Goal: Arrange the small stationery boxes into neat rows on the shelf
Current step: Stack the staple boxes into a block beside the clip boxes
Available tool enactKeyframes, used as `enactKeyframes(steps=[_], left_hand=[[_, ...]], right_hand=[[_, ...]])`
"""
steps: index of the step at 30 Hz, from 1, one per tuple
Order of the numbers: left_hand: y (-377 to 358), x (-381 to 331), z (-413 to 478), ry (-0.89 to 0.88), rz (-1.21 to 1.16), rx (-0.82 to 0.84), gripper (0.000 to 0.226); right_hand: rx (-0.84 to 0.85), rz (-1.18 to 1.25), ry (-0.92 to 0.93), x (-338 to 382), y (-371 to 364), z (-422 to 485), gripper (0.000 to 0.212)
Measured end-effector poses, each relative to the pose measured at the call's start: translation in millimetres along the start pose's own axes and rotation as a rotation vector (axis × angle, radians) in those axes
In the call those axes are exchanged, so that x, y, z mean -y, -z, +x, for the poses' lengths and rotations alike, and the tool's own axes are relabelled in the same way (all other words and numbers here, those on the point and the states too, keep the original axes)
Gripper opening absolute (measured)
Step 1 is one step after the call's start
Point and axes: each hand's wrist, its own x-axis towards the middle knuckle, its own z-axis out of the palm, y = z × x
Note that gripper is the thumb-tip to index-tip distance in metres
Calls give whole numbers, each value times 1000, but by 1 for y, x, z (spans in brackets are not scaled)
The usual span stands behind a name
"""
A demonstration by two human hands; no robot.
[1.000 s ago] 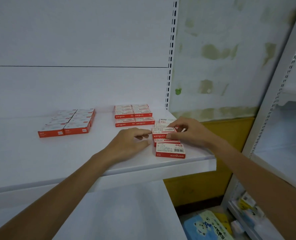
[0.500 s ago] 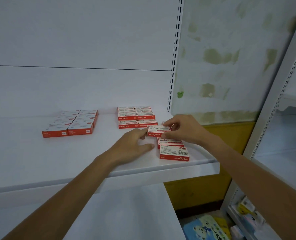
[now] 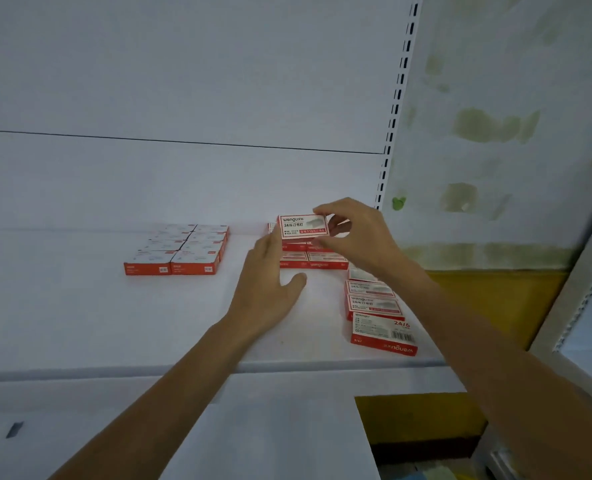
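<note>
Red-and-white box [image 3: 303, 227] has risen off the shelf [image 3: 80, 323]. The right hand [image 3: 357, 233] now pinches it between thumb and fingertips above the stacked block [image 3: 313, 264] near the back right corner. The left hand [image 3: 270, 285], fingers straight and holding nothing, lies beside that block's left side. It probably goes on top next. Loose boxes [image 3: 374, 303] wait along the right front edge.

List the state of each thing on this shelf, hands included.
Held box, off the shelf, pinched by right hand.
Left hand, open, fingers straight.
Middle stack, partly hidden by hands.
Left block, neat, two columns, flat.
Loose boxes, uneven line at right end.
Front box, barcode side up, print reversed.
</note>
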Motion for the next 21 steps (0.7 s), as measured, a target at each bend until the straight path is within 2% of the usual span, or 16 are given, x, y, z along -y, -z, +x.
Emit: enactKeyframes(steps=[5,11,17,21], left_hand=[[-6,1,1,56,-82,-59,79],[-7,5,2,70,-119,-2,74],[-7,5,1,65,-101,1,73],[-5,3,1,54,-45,-34,64]], right_hand=[[-184,40,91,-2,-22,4,45],[-176,6,86,-16,-21,-4,45],[-184,-1,52,-15,-22,-9,45],[-182,-23,7,-15,-24,-9,45]])
